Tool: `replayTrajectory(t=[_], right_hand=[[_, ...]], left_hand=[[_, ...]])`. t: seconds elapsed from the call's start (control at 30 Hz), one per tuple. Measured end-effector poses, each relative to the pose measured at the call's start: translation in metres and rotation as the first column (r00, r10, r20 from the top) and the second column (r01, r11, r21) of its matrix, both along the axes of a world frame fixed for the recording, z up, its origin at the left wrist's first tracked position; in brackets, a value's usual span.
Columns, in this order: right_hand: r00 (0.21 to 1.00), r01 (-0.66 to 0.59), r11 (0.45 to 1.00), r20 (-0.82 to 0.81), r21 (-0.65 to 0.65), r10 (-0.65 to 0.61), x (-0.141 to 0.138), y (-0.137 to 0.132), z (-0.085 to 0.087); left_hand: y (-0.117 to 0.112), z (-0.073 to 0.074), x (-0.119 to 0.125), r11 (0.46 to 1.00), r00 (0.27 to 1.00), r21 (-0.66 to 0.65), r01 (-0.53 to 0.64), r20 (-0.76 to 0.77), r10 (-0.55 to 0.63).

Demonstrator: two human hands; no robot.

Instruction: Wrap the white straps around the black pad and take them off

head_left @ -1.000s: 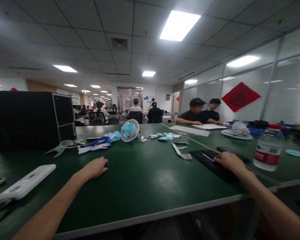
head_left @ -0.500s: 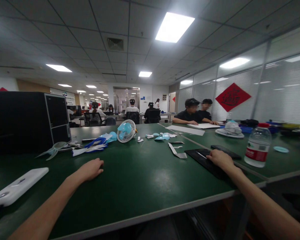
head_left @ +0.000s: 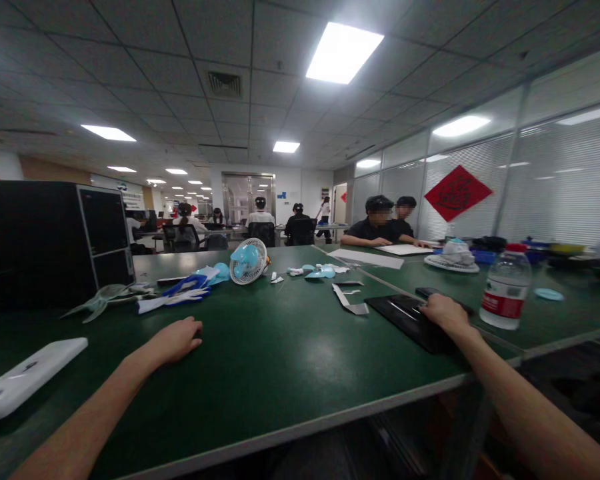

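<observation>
My left hand (head_left: 175, 339) rests on the green tabletop with its fingers loosely curled in, and nothing shows in them. Blue-and-white gloves (head_left: 183, 293) lie just beyond it. To the right, my right hand (head_left: 446, 312) is closed at the edge of a flat black tablet-like panel (head_left: 397, 319); its fingertips are partly hidden. A dark phone-like slab (head_left: 430, 291) lies right behind that hand. Strips of grey-white card (head_left: 349, 303) sit left of the panel. A small white fan with light-blue blades (head_left: 247, 261) leans farther back, between the hands.
A black computer case (head_left: 55, 243) stands at the left, with a white device (head_left: 35, 377) in front of it. A red-capped water bottle (head_left: 505, 290) stands right of my right hand. Two people sit across the table beside white sheets (head_left: 367, 257). Loose light-blue pieces (head_left: 321, 272) lie mid-table.
The view has shifted slightly, so most things sit a little farther left. My right hand stays at the black panel, and my left hand still rests on the table.
</observation>
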State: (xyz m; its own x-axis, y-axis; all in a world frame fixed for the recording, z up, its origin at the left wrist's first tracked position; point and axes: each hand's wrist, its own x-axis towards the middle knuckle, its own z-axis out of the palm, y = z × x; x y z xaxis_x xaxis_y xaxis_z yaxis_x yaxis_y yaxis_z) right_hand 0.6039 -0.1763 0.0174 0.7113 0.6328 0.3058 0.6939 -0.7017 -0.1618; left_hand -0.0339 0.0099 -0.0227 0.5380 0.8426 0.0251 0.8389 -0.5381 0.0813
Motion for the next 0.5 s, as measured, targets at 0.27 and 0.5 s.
replayTrajectory(t=[0.27, 0.5], right_hand=[[0.993, 0.060, 0.987, 0.092, 0.151, -0.075, -0.009, -0.019, 0.012], [0.951, -0.293, 0.906, 0.187, 0.304, 0.245, -0.076, 0.013, 0.042]], left_hand=[[-0.006, 0.004, 0.003, 1.000, 0.999, 0.015, -0.012, 0.037, 0.012], [-0.015, 0.012, 0.008, 0.999, 0.999, 0.032, -0.015, 0.036, 0.014]])
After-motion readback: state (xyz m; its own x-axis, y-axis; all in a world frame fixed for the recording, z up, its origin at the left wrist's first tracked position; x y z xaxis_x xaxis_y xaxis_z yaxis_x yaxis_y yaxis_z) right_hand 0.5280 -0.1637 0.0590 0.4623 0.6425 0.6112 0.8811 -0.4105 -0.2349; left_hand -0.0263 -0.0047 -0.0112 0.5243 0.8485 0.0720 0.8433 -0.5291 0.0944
